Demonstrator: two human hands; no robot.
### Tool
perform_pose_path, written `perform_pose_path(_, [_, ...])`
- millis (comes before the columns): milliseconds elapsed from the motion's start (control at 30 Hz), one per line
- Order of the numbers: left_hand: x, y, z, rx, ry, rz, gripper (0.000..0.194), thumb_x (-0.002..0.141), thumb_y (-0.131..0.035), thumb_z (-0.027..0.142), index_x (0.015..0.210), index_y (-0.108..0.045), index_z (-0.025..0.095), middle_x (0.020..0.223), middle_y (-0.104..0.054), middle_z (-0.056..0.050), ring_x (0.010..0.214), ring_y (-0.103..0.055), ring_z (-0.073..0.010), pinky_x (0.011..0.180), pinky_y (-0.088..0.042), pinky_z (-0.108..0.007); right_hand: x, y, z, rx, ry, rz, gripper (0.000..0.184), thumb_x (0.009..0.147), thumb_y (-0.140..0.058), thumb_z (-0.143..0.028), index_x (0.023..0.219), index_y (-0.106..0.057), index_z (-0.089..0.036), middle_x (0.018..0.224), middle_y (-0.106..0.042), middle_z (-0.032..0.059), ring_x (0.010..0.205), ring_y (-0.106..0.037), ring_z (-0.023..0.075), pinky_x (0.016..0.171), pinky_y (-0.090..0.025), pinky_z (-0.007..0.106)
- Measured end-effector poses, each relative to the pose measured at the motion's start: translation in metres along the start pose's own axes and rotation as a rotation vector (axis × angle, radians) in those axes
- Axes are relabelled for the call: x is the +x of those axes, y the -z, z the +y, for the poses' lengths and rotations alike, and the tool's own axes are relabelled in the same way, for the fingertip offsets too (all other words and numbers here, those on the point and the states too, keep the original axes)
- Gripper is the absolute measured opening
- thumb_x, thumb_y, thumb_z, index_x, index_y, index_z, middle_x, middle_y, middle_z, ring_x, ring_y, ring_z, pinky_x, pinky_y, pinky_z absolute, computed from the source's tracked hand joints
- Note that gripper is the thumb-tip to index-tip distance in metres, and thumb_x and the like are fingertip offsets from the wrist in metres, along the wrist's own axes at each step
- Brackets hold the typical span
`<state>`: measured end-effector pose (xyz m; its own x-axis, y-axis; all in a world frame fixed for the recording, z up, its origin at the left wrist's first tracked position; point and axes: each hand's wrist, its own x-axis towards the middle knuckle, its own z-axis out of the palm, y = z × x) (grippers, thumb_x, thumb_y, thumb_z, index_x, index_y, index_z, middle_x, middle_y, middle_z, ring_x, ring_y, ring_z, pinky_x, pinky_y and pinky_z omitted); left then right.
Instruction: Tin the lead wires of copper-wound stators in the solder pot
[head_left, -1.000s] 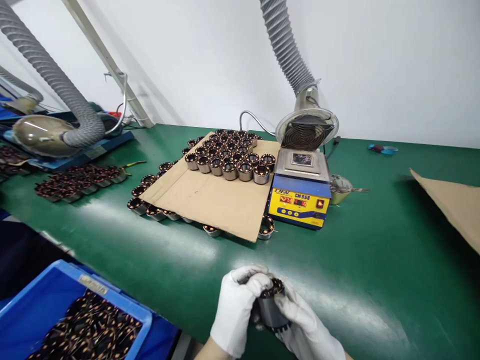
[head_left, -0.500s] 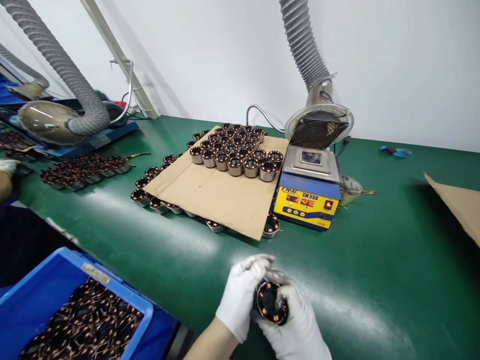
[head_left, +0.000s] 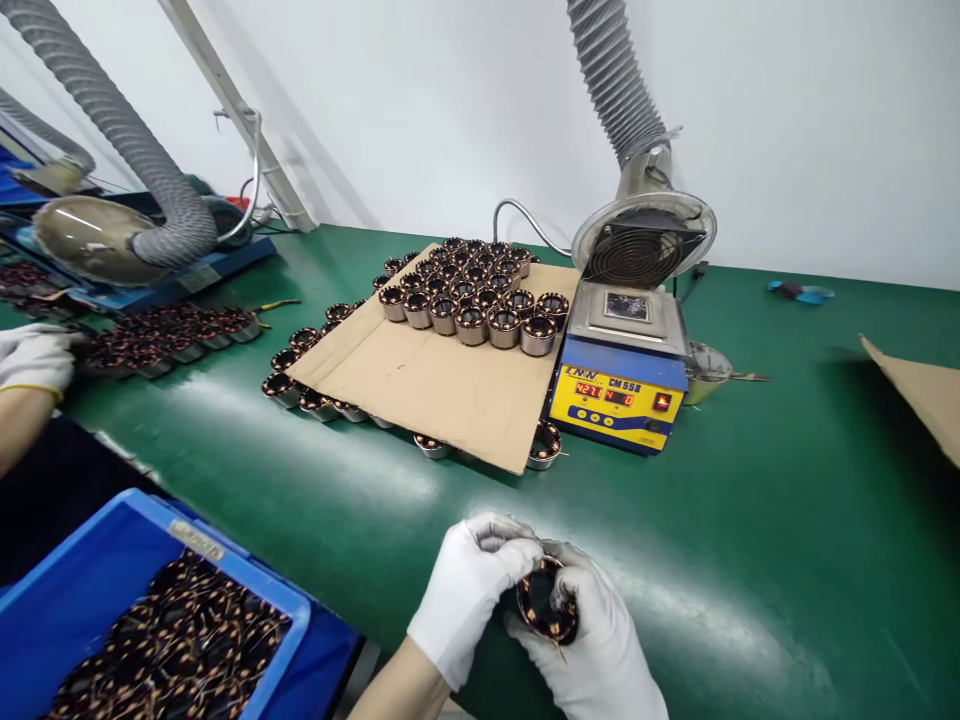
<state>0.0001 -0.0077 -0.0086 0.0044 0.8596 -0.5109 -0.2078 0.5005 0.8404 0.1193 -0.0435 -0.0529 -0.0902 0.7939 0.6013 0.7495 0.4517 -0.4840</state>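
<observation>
A motor stator (head_left: 553, 632), a ring with a black inside and copper windings, is held above the front of the green table. Wrapped round its right side is my white-gloved right hand (head_left: 600, 640), with the thumb over the rim into the opening. My left hand (head_left: 469, 590), also gloved, is closed in a pinch at the stator's upper left edge. What its fingertips grip is hidden. A thin wire end sticks out at the stator's lower edge.
Rows of stators (head_left: 471, 325) stand on a cardboard sheet (head_left: 420, 385), with more underneath. Right of it is a solder pot (head_left: 619, 400) below a fume hose (head_left: 619, 80). A blue bin (head_left: 300, 625) holds many stators. A co-worker's gloved hand (head_left: 34, 360) is at far left.
My left hand has shifted slightly left and down along the stator's rim, its thumb now stretched toward it. The co-worker's hand has come further into view at the left. The solder pot's display reads differently.
</observation>
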Motion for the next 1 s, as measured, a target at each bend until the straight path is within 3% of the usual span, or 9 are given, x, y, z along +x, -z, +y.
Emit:
perform_pose_path(133, [-0.001, -0.002, -0.002, -0.107, 0.015, 0.077, 0.023, 0.045, -0.076, 0.023, 0.058, -0.059, 0.015, 0.054, -0.064, 0.001, 0.053, -0.056, -0.011, 0.053, -0.045, -0.021, -0.004, -0.001, 0.001, 0.011, -0.001, 0.0, 0.031, 0.086, -0.044, -0.054, 0.083, -0.044, -0.024, 0.083, -0.07, 0.0081, 0.073, -0.069, 0.022, 0.057, -0.057, 0.033])
perform_pose_path(267, [-0.006, 0.009, -0.005, -0.008, -0.019, 0.135, 0.045, 0.04, -0.075, 0.018, 0.084, -0.067, 0.016, 0.089, -0.073, -0.008, 0.087, -0.065, -0.0241, 0.074, -0.051, -0.029, -0.014, -0.005, 0.004, 0.047, -0.095, -0.001, 0.045, 0.082, -0.046, -0.06, 0.102, -0.047, -0.02, 0.089, -0.07, 0.0115, 0.079, -0.069, 0.0254, 0.062, -0.059, 0.037])
perform_pose_path(400, [-0.005, 0.017, 0.004, 0.2, -0.048, -0.064, 0.012, 0.06, -0.066, 0.027, 0.063, -0.069, 0.016, 0.067, -0.069, -0.004, 0.069, -0.062, -0.0201, 0.066, -0.048, -0.028, -0.017, -0.004, 0.006, 0.008, -0.113, -0.071, 0.052, 0.081, -0.048, -0.061, 0.109, -0.047, -0.018, 0.088, -0.07, 0.0116, 0.078, -0.07, 0.0276, 0.06, -0.06, 0.038])
perform_pose_path(467, [0.0, 0.017, 0.013, 0.27, -0.026, -0.208, 0.01, 0.062, -0.06, 0.02, 0.057, -0.067, 0.016, 0.057, -0.065, 0.0, 0.059, -0.057, -0.0158, 0.06, -0.045, -0.026, -0.014, -0.003, 0.005, -0.012, -0.093, -0.084, 0.049, 0.081, -0.047, -0.061, 0.106, -0.048, -0.018, 0.085, -0.07, 0.0111, 0.075, -0.07, 0.0272, 0.058, -0.06, 0.037])
perform_pose_path(533, [0.006, 0.016, 0.022, 0.355, -0.025, -0.258, 0.01, 0.06, -0.059, 0.017, 0.055, -0.068, 0.016, 0.054, -0.063, 0.001, 0.056, -0.055, -0.0147, 0.058, -0.044, -0.025, -0.012, -0.002, 0.005, -0.008, -0.086, -0.079, 0.048, 0.082, -0.046, -0.06, 0.105, -0.048, -0.018, 0.084, -0.07, 0.0109, 0.073, -0.07, 0.0263, 0.057, -0.06, 0.037])
perform_pose_path(700, [0.009, 0.016, 0.024, 0.234, -0.178, 0.091, 0.028, 0.062, -0.068, 0.032, 0.085, -0.071, 0.017, 0.087, -0.073, -0.005, 0.085, -0.064, -0.0228, 0.078, -0.049, -0.029, -0.012, -0.004, 0.005, 0.018, -0.085, -0.058, 0.047, 0.082, -0.047, -0.06, 0.105, -0.048, -0.019, 0.085, -0.069, 0.011, 0.073, -0.07, 0.0255, 0.059, -0.06, 0.036])
perform_pose_path(767, [0.006, 0.015, 0.017, 0.285, -0.157, 0.005, 0.037, 0.059, -0.072, 0.03, 0.093, -0.07, 0.015, 0.095, -0.072, -0.008, 0.09, -0.064, -0.025, 0.082, -0.049, -0.031, -0.013, -0.004, 0.005, -0.014, -0.092, -0.055, 0.052, 0.083, -0.044, -0.061, 0.11, -0.046, -0.017, 0.087, -0.07, 0.0137, 0.075, -0.07, 0.0267, 0.059, -0.06, 0.036])
perform_pose_path(867, [0.002, 0.012, 0.006, 0.343, -0.088, -0.117, 0.027, 0.062, -0.07, 0.027, 0.086, -0.07, 0.014, 0.086, -0.072, -0.008, 0.082, -0.065, -0.024, 0.075, -0.051, -0.03, -0.014, -0.004, 0.004, -0.048, -0.117, -0.076, 0.062, 0.084, -0.04, -0.061, 0.122, -0.039, -0.012, 0.094, -0.069, 0.0189, 0.079, -0.07, 0.0284, 0.061, -0.06, 0.037])
perform_pose_path(1000, [0.002, 0.006, -0.001, 0.209, -0.053, -0.015, 0.014, 0.061, -0.068, 0.024, 0.071, -0.068, 0.015, 0.069, -0.071, -0.004, 0.068, -0.065, -0.019, 0.063, -0.05, -0.025, -0.014, -0.003, 0.004, -0.025, -0.122, -0.114, 0.068, 0.084, -0.041, -0.06, 0.132, -0.032, -0.012, 0.096, -0.069, 0.0185, 0.08, -0.07, 0.0284, 0.061, -0.06, 0.037])
